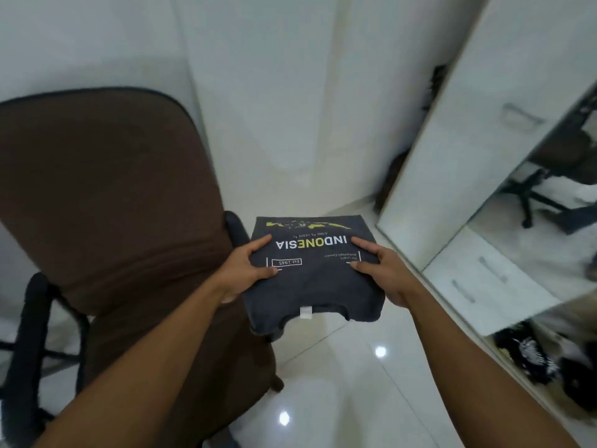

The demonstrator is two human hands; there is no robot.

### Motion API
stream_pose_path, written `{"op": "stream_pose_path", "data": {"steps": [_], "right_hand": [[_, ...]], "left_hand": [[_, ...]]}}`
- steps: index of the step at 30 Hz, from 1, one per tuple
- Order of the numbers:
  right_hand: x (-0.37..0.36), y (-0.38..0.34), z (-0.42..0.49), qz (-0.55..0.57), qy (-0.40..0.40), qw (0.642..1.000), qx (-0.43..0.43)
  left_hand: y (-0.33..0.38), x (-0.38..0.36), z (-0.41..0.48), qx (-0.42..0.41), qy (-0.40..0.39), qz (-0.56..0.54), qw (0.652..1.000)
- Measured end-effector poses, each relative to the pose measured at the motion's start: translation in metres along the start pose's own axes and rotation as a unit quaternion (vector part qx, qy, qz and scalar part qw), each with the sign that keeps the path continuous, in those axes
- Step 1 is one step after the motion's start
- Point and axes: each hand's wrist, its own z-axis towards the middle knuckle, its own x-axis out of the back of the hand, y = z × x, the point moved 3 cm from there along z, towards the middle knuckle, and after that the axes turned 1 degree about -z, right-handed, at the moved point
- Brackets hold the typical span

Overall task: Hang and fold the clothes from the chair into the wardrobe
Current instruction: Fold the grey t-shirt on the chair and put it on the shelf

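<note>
Both hands hold a folded dark shirt [311,276] in the air, beside the brown chair [106,202]. The left hand [250,270] grips its left edge and the right hand [381,270] grips its right edge; the fingers under it are hidden. The white wardrobe [458,150] door stands at right, its top cut off. Dark clothes low inside are blurry.

I see open tiled floor [339,399] ahead and below my two hands, hemmed on the left by the brown chair [106,205] with its black armrest [237,231], on the right by the white wardrobe door [452,156] and mirror [555,205], white wall [258,76] beyond
</note>
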Motion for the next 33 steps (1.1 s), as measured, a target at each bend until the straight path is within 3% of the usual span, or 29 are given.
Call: {"op": "stream_pose_path", "data": {"steps": [7,16,23,33], "right_hand": [[0.214,-0.011,-0.149,-0.026,0.175,0.983,0.058],[0.421,-0.016,-0.305,-0.051,0.4,0.911,0.092],[0.56,-0.013,-0.365,-0.054,0.488,0.867,0.084],[0.745,-0.027,-0.361,-0.014,0.568,0.819,0.083]], "left_hand": [[0.097,-0.23,0.01,-0.091,-0.16,0.066,0.981],[0.202,-0.502,0.026,-0.195,-0.338,0.132,0.911],[0.259,-0.678,0.054,-0.232,-0.42,0.132,0.868],[0.344,-0.89,0.133,-0.262,-0.503,0.133,0.812]]}}
